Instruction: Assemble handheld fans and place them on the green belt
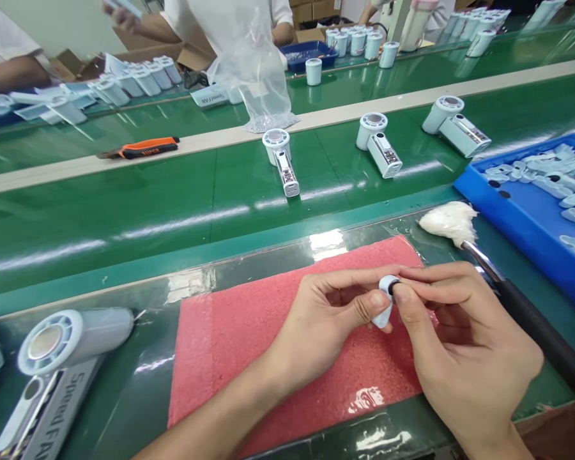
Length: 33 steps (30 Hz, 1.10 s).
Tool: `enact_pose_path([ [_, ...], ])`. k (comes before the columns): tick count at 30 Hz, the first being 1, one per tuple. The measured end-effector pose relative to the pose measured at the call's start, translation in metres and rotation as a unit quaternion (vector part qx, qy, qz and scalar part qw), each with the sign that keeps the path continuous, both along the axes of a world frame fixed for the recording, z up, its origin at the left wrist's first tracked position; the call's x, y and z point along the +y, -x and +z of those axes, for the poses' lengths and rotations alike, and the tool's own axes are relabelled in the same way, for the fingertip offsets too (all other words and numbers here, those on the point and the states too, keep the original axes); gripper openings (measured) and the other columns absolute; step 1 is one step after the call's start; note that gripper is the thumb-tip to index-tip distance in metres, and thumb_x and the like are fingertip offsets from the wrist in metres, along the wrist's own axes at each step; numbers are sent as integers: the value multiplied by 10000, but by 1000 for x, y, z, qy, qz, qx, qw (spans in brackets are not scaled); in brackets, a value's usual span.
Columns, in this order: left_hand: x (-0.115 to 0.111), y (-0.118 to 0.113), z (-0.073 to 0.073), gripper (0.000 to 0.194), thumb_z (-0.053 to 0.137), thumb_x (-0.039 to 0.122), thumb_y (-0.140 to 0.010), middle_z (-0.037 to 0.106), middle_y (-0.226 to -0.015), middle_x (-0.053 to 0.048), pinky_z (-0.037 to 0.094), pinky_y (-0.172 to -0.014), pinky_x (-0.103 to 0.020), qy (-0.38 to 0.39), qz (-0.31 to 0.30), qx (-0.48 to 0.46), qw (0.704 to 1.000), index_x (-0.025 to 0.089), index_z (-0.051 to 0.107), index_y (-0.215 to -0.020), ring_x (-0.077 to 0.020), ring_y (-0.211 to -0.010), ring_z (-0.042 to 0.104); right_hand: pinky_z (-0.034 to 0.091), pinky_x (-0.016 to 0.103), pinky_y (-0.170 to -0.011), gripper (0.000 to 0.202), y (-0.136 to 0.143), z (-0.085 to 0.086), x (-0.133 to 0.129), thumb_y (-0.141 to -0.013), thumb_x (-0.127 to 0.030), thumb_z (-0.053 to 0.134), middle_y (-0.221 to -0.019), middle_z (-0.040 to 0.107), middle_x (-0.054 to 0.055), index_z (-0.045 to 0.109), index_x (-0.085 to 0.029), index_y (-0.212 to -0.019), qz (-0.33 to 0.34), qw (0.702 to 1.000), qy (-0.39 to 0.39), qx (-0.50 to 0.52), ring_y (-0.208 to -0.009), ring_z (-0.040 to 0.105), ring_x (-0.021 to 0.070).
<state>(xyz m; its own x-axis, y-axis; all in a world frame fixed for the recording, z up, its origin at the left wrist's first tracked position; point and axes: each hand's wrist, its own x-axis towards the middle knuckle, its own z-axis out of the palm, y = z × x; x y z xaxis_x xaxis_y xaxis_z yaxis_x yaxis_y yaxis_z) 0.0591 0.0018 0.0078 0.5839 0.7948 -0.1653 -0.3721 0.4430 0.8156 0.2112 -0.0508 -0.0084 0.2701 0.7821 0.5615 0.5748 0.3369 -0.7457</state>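
Pinching a pale-blue cover (382, 319) above the pink mat (230, 345), the left hand (316, 322) steadies it; the right hand (469, 342) grips what seems a half-hidden black disc (392, 285); uneven pressure could seat this crooked.

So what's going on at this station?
A person has both hands over a pink mat. The left hand holds a small light-blue piece, and the right hand pinches at its end with the dark spot. Similar pieces lie in the blue tray to the right. A "Speed FAN" unit lies left of the mat; three more units are on the green surface ahead.
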Motion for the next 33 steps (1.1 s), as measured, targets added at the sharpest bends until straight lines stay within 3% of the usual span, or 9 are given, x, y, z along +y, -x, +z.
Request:
enact_pose_path([
  [5,1,1,-2,253,780,259,-986,717,-787,5,503,-794,-238,-5,-15,12,1000,301,832,-1230,-100,-738,610,605,264,-741,89,2,2,-1,-948,-147,760,-1024,708,21,718,-224,-961,6,999,23,46,-946,710,147],
  [9,2,2,-2,265,811,348,-968,645,-722,29,408,-683,-204,-18,-32,37,999,296,833,-1227,-64,-642,470,590,213,-593,209,0,11,3,-940,-243,798,-1052,704,9,725,-257,-1135,4,991,81,104,-764,681,108],
  [11,1,2,-1,266,843,367,-938,619,-696,39,390,-666,-198,-28,-28,45,998,284,848,-1191,-60,-626,419,603,189,-638,123,-3,15,5,-967,-262,773,-1071,717,6,774,-282,-1089,42,988,104,110,-820,702,108],
  [15,1,0,3,237,818,360,-959,739,-812,4,474,-785,-206,-34,-31,30,998,283,853,-1180,-91,-735,555,608,154,-807,125,-7,12,6,-1031,-306,710,-1101,767,-6,828,-343,-1024,93,976,132,147,-1043,725,125],
  [19,0,-2,4,192,780,294,-989,821,-955,-29,518,-941,-237,-27,-22,25,999,267,859,-1162,-129,-876,671,594,160,-745,204,-6,0,2,-1081,-337,630,-1164,764,5,816,-369,-1157,87,967,135,197,-942,707,110],
  [25,1,1,1,220,707,236,-1035,839,-1015,-50,529,-945,-250,-17,-27,30,999,247,842,-1208,-138,-904,709,591,177,-691,271,-4,-5,2,-1092,-295,590,-1184,755,10,803,-390,-1229,128,958,116,227,-802,685,97],
  [30,0,1,2,212,726,247,-1027,835,-1039,-48,513,-942,-247,-9,-23,47,999,251,844,-1203,-135,-925,696,626,188,-712,277,-4,0,5,-1069,-249,610,-1184,781,19,805,-366,-1228,126,968,92,199,-951,758,149],
  [33,0,-1,0,196,800,292,-977,805,-902,-28,508,-860,-232,-4,-18,44,999,252,859,-1159,-113,-811,642,641,196,-712,239,-1,4,4,-1023,-204,652,-1107,793,3,825,-344,-1111,95,981,76,149,-972,771,158],
])
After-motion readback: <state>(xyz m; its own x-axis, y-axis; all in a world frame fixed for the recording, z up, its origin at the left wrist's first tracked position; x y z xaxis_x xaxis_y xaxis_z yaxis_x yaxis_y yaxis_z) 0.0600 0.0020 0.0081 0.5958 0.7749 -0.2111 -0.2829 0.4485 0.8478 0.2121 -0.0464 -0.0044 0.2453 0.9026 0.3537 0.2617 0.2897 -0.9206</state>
